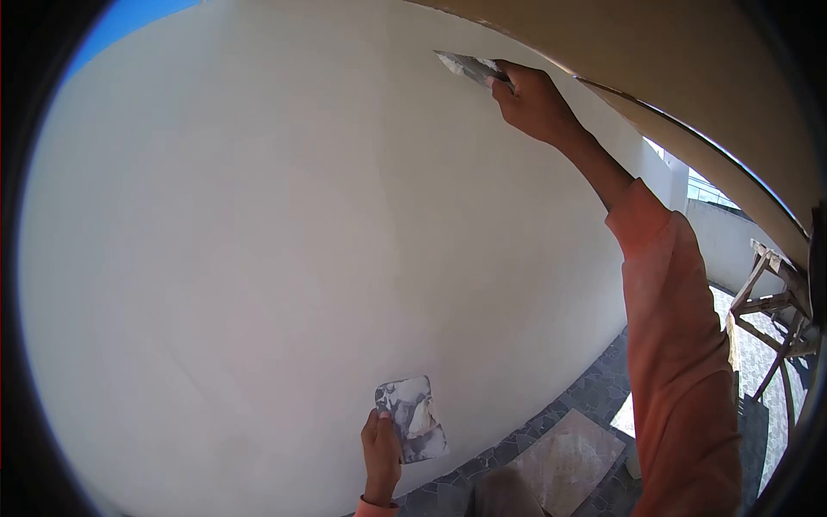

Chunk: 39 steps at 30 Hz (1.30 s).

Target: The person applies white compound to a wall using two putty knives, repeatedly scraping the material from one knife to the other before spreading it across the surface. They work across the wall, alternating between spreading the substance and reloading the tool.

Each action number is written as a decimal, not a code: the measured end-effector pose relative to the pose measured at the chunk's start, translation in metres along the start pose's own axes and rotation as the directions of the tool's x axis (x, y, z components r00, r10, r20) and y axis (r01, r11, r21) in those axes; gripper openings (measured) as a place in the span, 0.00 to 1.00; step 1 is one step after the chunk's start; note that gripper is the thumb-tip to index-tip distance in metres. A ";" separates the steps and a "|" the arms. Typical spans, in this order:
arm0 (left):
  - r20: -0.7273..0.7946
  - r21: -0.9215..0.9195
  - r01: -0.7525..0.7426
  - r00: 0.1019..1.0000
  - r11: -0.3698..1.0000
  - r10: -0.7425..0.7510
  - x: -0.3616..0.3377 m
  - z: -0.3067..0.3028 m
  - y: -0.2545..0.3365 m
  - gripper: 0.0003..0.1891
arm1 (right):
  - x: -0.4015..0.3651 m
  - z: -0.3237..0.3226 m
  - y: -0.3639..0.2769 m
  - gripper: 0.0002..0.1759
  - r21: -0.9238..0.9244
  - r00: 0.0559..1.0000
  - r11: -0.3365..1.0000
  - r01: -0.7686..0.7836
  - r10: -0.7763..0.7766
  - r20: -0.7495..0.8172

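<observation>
High up near the top of the pale wall [258,224], my right hand [536,102] grips a putty knife [469,67]. Its blade points up and to the left, with white filler on it, and overlaps the wall in this view. Down at the bottom centre, my left hand [379,448] holds a flat metal plate [422,418] by its left edge, the thumb on its face. White and grey filler is smeared over that plate. Both fists are closed around what they hold.
A brown overhang [672,60] slopes across the top right. A wooden stand [775,302] is at the far right. Below, a stained board [568,461] lies on the dark stone floor [594,379] by the wall's foot.
</observation>
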<state>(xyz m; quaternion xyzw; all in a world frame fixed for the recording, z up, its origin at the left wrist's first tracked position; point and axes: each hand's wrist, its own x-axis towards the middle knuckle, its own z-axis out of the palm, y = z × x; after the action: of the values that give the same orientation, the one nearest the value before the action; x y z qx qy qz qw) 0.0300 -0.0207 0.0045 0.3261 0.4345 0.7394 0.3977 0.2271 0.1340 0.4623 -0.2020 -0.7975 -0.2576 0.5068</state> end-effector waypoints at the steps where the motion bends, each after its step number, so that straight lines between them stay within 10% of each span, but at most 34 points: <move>1: 0.005 0.015 0.013 1.000 1.000 -0.013 0.003 -0.003 -0.004 0.13 | 0.017 0.000 0.001 0.16 -0.019 1.000 1.000 0.012 -0.013 -0.011; 5: 0.041 0.021 0.048 0.998 0.999 -0.049 0.004 -0.008 -0.002 0.13 | 0.082 0.011 0.007 0.14 -0.167 0.891 0.929 0.329 -0.364 -0.272; 9: 0.059 0.006 0.017 0.998 1.000 -0.018 0.005 -0.007 0.000 0.12 | 0.097 -0.002 -0.027 0.18 -0.201 0.997 0.977 0.071 -0.076 -0.015; 39: 0.082 -0.038 0.014 0.997 0.999 -0.011 0.006 -0.011 -0.006 0.11 | 0.136 0.063 -0.014 0.26 -0.291 0.911 0.916 0.275 -0.345 -0.227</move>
<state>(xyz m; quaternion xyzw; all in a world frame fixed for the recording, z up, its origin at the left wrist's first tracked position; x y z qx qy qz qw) 0.0202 -0.0181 -0.0051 0.3456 0.4056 0.7311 0.4261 0.1196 0.1701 0.5609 -0.0969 -0.7023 -0.4600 0.5345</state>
